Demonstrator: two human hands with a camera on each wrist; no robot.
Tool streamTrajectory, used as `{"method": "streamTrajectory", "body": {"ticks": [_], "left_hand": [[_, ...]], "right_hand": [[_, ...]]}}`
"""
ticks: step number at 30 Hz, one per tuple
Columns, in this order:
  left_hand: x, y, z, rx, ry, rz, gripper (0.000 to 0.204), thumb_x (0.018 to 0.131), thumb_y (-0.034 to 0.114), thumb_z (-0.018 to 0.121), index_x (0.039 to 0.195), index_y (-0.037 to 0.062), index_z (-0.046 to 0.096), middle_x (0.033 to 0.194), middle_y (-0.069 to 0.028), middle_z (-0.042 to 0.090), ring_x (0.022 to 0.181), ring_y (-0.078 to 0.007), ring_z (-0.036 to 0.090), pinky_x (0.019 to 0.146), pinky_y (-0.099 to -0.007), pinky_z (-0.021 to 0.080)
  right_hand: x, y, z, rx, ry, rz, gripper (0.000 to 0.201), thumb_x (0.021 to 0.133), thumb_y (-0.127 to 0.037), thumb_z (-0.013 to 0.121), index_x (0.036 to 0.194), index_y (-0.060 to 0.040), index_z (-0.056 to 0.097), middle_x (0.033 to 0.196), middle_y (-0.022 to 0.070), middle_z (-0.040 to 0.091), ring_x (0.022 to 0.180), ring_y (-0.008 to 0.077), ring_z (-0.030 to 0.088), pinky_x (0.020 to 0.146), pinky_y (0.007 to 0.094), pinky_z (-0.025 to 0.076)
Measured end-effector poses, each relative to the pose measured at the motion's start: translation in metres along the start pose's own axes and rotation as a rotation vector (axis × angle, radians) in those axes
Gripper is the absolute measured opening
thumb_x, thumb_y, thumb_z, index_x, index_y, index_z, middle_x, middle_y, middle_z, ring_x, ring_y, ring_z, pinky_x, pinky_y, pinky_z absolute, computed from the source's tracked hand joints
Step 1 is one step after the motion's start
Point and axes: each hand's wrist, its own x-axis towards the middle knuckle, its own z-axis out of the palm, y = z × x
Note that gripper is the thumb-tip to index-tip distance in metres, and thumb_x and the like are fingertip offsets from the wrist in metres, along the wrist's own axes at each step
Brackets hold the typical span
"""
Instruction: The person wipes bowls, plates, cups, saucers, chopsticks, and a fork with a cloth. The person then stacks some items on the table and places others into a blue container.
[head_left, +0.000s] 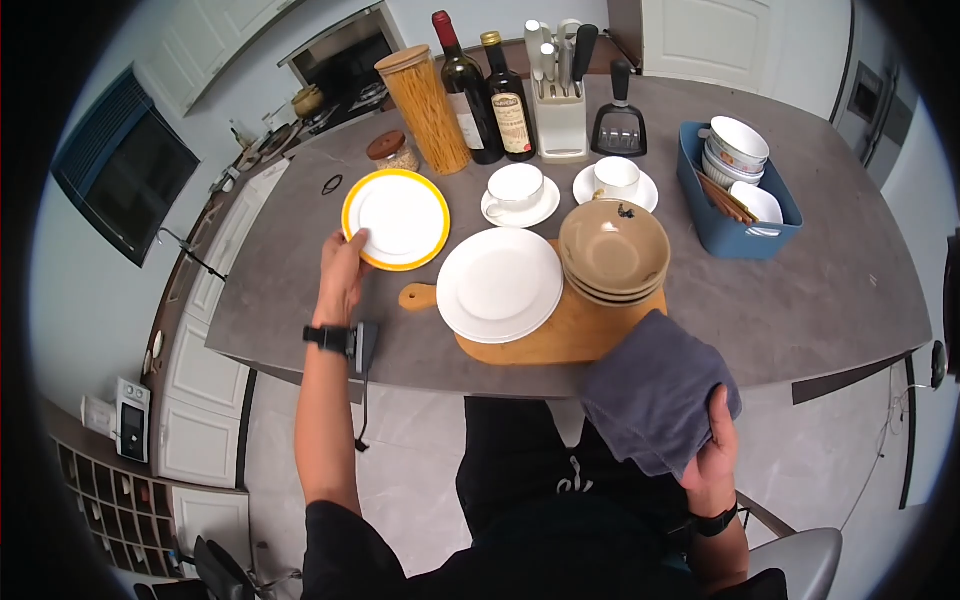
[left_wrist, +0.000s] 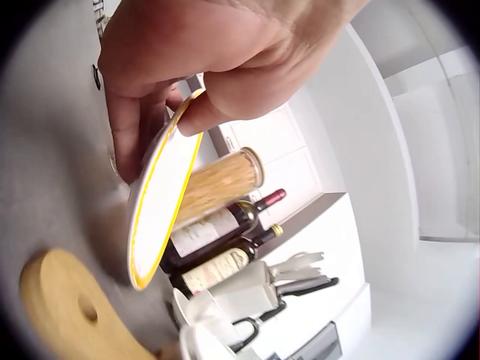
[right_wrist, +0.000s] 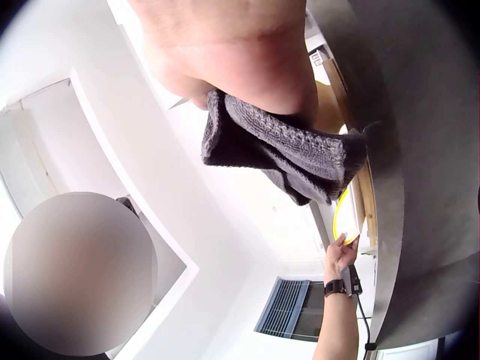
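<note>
My left hand (head_left: 343, 268) pinches the near-left rim of a white plate (head_left: 397, 220) with a yellow edge, thumb on its upper face. In the left wrist view the plate (left_wrist: 161, 202) is seen edge-on, tilted above the tabletop. My right hand (head_left: 712, 447) holds a folded dark grey cloth (head_left: 660, 395) at the table's front edge, thumb on top. The cloth (right_wrist: 281, 146) hangs from the fingers in the right wrist view. Between the hands, white plates (head_left: 500, 285) and a stack of brown bowls (head_left: 615, 245) sit on a wooden cutting board (head_left: 560, 350).
Two white cups (head_left: 516, 188) on saucers stand behind the board. Farther back are a pasta jar (head_left: 430, 110), a small lidded jar (head_left: 393, 152), dark bottles (head_left: 470, 100), a knife block (head_left: 562, 120) and a black spatula (head_left: 620, 120). A blue bin (head_left: 740, 230) with bowls is at right.
</note>
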Motion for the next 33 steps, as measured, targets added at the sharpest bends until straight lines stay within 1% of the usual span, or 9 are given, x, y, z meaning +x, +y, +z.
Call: {"method": "streamTrajectory", "body": {"ticks": [2, 5, 10, 16, 18, 24, 27, 29, 33], "left_hand": [[-0.046, 0.008, 0.0, -0.231, -0.039, 0.061, 0.033, 0.099, 0.004, 0.054, 0.128, -0.0112, 0.05, 0.112, -0.0184, 0.067, 0.092, -0.0201, 0.072, 0.079, -0.031, 0.063], [-0.109, 0.011, 0.002, -0.48, -0.105, -0.042, 0.028, 0.094, 0.001, 0.052, 0.121, -0.0054, 0.057, 0.109, -0.0122, 0.069, 0.085, -0.0172, 0.069, 0.071, -0.0285, 0.058], [-0.172, -0.001, 0.006, -0.647, -0.034, -0.008, 0.046, 0.096, -0.005, 0.042, 0.141, -0.0123, 0.037, 0.142, -0.0226, 0.051, 0.128, -0.0313, 0.058, 0.105, -0.0426, 0.054], [-0.199, 0.001, -0.018, -0.835, -0.008, -0.005, 0.052, 0.095, -0.006, 0.043, 0.146, -0.0099, 0.032, 0.146, -0.0262, 0.046, 0.129, -0.0335, 0.057, 0.106, -0.0438, 0.054], [-0.208, -0.003, -0.024, -0.869, 0.009, -0.034, 0.051, 0.096, -0.003, 0.044, 0.146, -0.0092, 0.033, 0.147, -0.0245, 0.047, 0.131, -0.0334, 0.056, 0.108, -0.0448, 0.052], [-0.236, -0.012, -0.033, -0.958, 0.042, -0.085, 0.052, 0.098, 0.004, 0.047, 0.147, -0.0073, 0.034, 0.149, -0.0219, 0.047, 0.134, -0.0331, 0.054, 0.112, -0.0457, 0.048], [-0.244, -0.005, -0.03, -0.965, 0.094, -0.147, 0.055, 0.1, 0.014, 0.054, 0.149, -0.0045, 0.034, 0.15, -0.0213, 0.048, 0.134, -0.0319, 0.054, 0.113, -0.0442, 0.047], [-0.241, -0.007, -0.027, -0.998, 0.074, -0.158, 0.056, 0.101, 0.015, 0.054, 0.149, -0.0042, 0.034, 0.149, -0.0212, 0.048, 0.134, -0.0319, 0.054, 0.113, -0.0441, 0.046], [-0.234, -0.011, -0.018, -1.015, 0.022, -0.199, 0.058, 0.101, 0.021, 0.056, 0.15, -0.0015, 0.035, 0.15, -0.0187, 0.049, 0.136, -0.0301, 0.053, 0.115, -0.0442, 0.043]], "right_hand": [[0.0, 0.006, 0.01, -0.018, -0.042, -0.072, 0.069, 0.105, -0.047, 0.05, 0.154, -0.0015, 0.033, 0.155, 0.0166, 0.043, 0.142, 0.0322, 0.045, 0.119, 0.0499, 0.036], [0.012, 0.024, 0.046, -0.269, -0.096, -0.261, 0.07, 0.106, -0.047, 0.05, 0.155, -0.001, 0.031, 0.158, 0.0174, 0.039, 0.145, 0.0299, 0.04, 0.121, 0.0479, 0.031], [0.062, 0.074, 0.106, -0.86, -0.26, -0.442, 0.049, 0.107, -0.02, 0.053, 0.146, 0.0082, 0.043, 0.139, 0.017, 0.056, 0.127, 0.0215, 0.053, 0.107, 0.0312, 0.039], [0.087, 0.099, 0.16, -0.699, -0.357, -0.336, 0.048, 0.108, -0.022, 0.053, 0.146, 0.0066, 0.045, 0.138, 0.0148, 0.058, 0.126, 0.0199, 0.054, 0.109, 0.0319, 0.038], [0.095, 0.101, 0.157, -0.626, -0.211, -0.382, 0.048, 0.108, -0.035, 0.052, 0.14, 0.0002, 0.056, 0.13, 0.0064, 0.063, 0.119, 0.0133, 0.057, 0.104, 0.0294, 0.043], [0.076, 0.042, 0.115, -0.358, 0.205, -0.498, 0.051, 0.107, -0.038, 0.053, 0.14, 0.0015, 0.051, 0.134, 0.0143, 0.061, 0.117, 0.0218, 0.064, 0.101, 0.0391, 0.051], [0.059, 0.02, 0.108, -0.315, 0.062, -0.496, 0.046, 0.104, -0.03, 0.06, 0.137, 0.0026, 0.055, 0.126, 0.0118, 0.066, 0.115, 0.0215, 0.064, 0.101, 0.0351, 0.049], [0.055, 0.015, 0.109, -1.317, -0.125, -0.439, 0.047, 0.098, -0.023, 0.068, 0.137, -0.0007, 0.059, 0.128, 0.0123, 0.068, 0.117, 0.0235, 0.064, 0.104, 0.0363, 0.048], [0.072, 0.06, 0.114, -1.609, -0.273, -0.445, 0.051, 0.086, -0.012, 0.076, 0.135, -0.0038, 0.063, 0.112, 0.0222, 0.071, 0.102, 0.0363, 0.07, 0.088, 0.0397, 0.054]]}}
